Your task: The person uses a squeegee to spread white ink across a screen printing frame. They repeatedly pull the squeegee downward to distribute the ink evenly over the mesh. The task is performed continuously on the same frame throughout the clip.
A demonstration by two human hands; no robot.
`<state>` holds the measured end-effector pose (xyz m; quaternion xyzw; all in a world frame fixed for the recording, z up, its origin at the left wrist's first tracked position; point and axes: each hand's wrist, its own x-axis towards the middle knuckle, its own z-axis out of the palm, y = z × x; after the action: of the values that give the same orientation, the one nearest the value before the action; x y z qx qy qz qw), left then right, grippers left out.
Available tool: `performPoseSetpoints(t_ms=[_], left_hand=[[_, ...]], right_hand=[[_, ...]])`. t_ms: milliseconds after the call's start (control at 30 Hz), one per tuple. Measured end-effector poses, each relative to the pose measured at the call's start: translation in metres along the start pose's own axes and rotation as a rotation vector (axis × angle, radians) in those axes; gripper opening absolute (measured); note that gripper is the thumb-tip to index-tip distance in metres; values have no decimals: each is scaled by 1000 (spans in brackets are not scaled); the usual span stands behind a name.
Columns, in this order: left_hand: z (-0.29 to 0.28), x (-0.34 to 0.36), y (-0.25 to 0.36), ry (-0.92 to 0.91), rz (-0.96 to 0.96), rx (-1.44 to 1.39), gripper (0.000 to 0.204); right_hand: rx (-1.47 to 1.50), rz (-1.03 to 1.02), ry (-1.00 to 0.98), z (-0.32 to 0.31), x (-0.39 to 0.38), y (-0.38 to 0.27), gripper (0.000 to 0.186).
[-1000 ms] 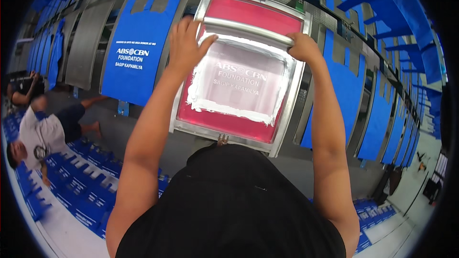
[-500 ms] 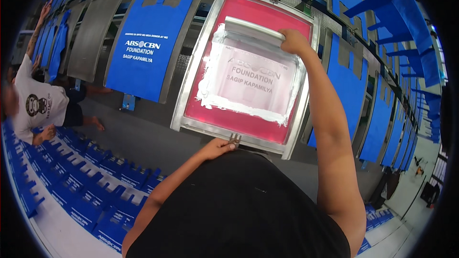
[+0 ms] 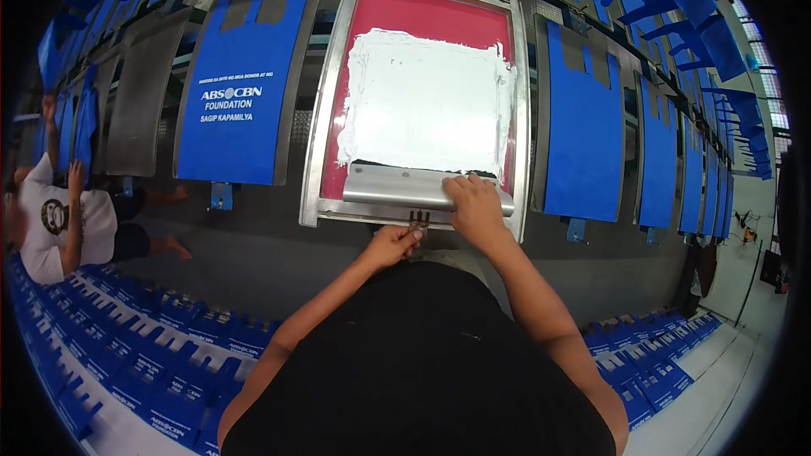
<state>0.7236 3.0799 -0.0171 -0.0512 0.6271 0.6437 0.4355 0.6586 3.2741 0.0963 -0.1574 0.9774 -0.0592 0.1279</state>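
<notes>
A screen-printing frame (image 3: 319,152) with a pale metal border and a red mesh (image 3: 422,7) lies in front of me. White ink (image 3: 427,101) coats the middle of the mesh in a thick rectangle. Across the near end of the mesh rests a wide metal squeegee (image 3: 389,189), with my right hand (image 3: 477,209) gripping its right half. At the near edge of the frame, my left hand (image 3: 394,245) pinches a small pronged metal bracket (image 3: 418,221). Whatever lies beneath the screen is hidden by the ink.
Left of the frame, a printed blue bag (image 3: 241,139) lies on a flat board; a bare board (image 3: 145,97) stands beyond it. Plain blue bags (image 3: 583,148) line the right side. Printed blue bags (image 3: 160,371) cover the floor behind me. A person (image 3: 72,215) works at far left.
My right hand has drawn the squeegee from the far end of the mesh to the near end. White ink now covers the printed area that showed through before. My left hand keeps its hold.
</notes>
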Motion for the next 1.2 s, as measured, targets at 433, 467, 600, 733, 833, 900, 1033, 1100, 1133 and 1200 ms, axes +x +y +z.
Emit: performPoseSetpoints(t_ms=[433,467,600,733,833,900,1033,1100,1133,1200], left_hand=[[-21,-16,59,479,7,705,51],[-32,-16,66,685,138,530,51],[-131,2,83,1145,151,607,44],[-180,34,24,1038,248,386,46],[-137,35,49,947,267,202,40],[-94,17,69,848,348,114,45],[-20,54,53,951,324,260,51],[45,84,75,891,303,265,53],[77,96,92,805,236,179,53],[117,144,72,801,434,209,52]], right_hand=[[810,141,40,1,22,160,35],[854,144,43,12,27,170,33],[1176,249,132,31,52,175,30],[1253,316,99,35,67,167,25],[1291,390,158,21,46,191,22],[1373,379,145,-5,20,204,25],[1281,417,180,-40,-42,278,31],[1219,447,232,-51,-83,332,32],[1223,455,279,-50,-104,360,32],[1230,482,315,-55,-135,408,31]])
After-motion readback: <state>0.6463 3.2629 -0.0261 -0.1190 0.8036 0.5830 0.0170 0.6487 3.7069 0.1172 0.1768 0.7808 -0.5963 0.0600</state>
